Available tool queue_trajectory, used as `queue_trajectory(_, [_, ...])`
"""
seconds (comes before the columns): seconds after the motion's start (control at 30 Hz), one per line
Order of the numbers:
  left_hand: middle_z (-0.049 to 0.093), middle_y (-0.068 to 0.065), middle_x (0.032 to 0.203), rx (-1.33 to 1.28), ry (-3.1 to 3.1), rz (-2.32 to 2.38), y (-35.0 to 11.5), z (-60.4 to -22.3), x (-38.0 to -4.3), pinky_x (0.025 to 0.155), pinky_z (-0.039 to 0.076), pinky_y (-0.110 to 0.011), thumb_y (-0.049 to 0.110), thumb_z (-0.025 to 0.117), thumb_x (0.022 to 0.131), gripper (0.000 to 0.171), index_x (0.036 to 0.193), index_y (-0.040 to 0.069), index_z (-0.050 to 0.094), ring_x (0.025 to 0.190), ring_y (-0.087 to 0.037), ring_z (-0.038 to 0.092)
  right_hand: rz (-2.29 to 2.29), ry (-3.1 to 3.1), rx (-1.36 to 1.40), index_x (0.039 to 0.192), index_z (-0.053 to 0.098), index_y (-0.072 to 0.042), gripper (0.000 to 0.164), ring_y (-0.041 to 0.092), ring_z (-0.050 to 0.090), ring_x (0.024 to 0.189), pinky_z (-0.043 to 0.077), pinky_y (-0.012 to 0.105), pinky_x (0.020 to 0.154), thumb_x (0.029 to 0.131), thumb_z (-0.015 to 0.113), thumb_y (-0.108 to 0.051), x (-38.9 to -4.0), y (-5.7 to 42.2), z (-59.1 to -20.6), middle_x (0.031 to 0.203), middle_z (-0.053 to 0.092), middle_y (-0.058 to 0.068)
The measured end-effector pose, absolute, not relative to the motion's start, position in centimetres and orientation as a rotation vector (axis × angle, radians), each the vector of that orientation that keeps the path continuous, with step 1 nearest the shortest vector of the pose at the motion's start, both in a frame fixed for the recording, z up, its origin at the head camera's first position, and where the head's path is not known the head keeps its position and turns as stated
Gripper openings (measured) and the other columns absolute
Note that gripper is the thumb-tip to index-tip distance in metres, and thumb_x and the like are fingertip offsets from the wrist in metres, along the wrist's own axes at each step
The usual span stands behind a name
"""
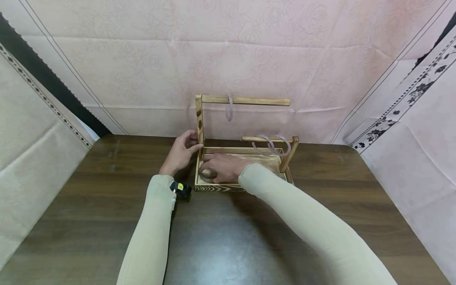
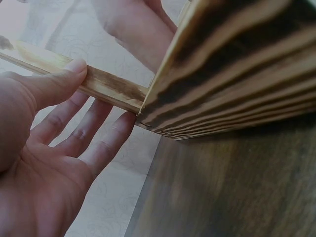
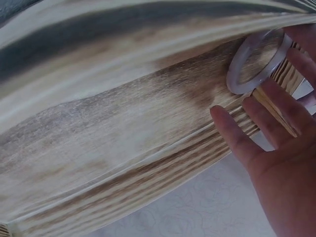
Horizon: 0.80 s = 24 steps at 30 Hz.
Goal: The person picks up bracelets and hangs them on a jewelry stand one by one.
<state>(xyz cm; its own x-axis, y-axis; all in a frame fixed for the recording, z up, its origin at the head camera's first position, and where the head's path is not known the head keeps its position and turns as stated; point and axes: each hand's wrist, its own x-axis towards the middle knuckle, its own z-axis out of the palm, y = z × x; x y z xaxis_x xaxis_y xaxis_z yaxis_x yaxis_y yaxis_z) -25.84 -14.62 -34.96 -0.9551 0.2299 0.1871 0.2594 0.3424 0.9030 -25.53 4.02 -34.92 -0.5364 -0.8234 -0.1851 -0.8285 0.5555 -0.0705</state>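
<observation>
A wooden jewelry stand [image 1: 219, 189] has a shallow tray base with striped sides. My left hand [image 1: 179, 153] pinches the foot of its tall left post [image 1: 199, 122], thumb on one side and fingers on the other. Inside the tray's left end is my right hand [image 1: 226, 167], reaching across from the right. Its thumb and forefinger pinch the edge of a pale, translucent bangle [image 3: 234, 74], tilted over the tray floor, while the other fingers [image 3: 232, 131] spread along the tray's inner side. Much of the tray floor is hidden under the right hand in the head view.
One bangle [image 1: 230, 111] hangs on the upper bar [image 1: 260, 101]. Two more bangles [image 1: 287, 146] hang on the lower bar [image 1: 249, 139], held by the short right post [image 1: 289, 156]. Behind the brown table [image 1: 107, 221] hangs a pale patterned cloth [image 1: 160, 71].
</observation>
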Motion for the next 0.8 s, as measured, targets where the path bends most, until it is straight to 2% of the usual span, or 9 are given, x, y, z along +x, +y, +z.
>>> queue_trajectory(0.17, [0.058,-0.027,0.13,-0.471,-2.56,-1.714,-14.6,-35.2,-26.0,0.107,0.046,-0.052,0.003,0.059,0.102,0.035,0.135,-0.005,0.051,0.124,-0.042,0.057,0.013,2.586,-1.358,0.132,0.065,-0.025,0.05,0.02,0.059,0.122,0.048,0.036,0.108,0.085,0.081,-0.019,-25.6,4.1,-34.9,0.132,0.058,0.002])
queue_trajectory(0.4, [0.059,-0.025,0.132,-0.448,-2.553,-1.734,-15.0,-36.9,-27.6,0.109,0.045,-0.052,0.005,0.06,0.102,0.036,0.136,-0.002,0.052,0.125,-0.04,0.057,-0.012,2.57,-1.301,0.131,0.065,-0.026,0.048,0.02,0.056,0.111,0.05,0.036,0.098,0.086,0.081,-0.02,-25.6,4.4,-34.7,0.125,0.056,0.006])
queue_trajectory(0.8, [0.062,-0.018,0.127,-0.49,-2.515,-1.705,-15.3,-37.9,-28.2,0.103,0.049,-0.048,0.011,0.064,0.101,0.034,0.132,0.005,0.055,0.119,-0.034,0.061,0.013,2.591,-1.255,0.134,0.063,-0.029,0.049,0.031,0.049,0.131,0.046,0.044,0.109,0.088,0.08,-0.024,-25.6,4.5,-34.8,0.145,0.047,0.007])
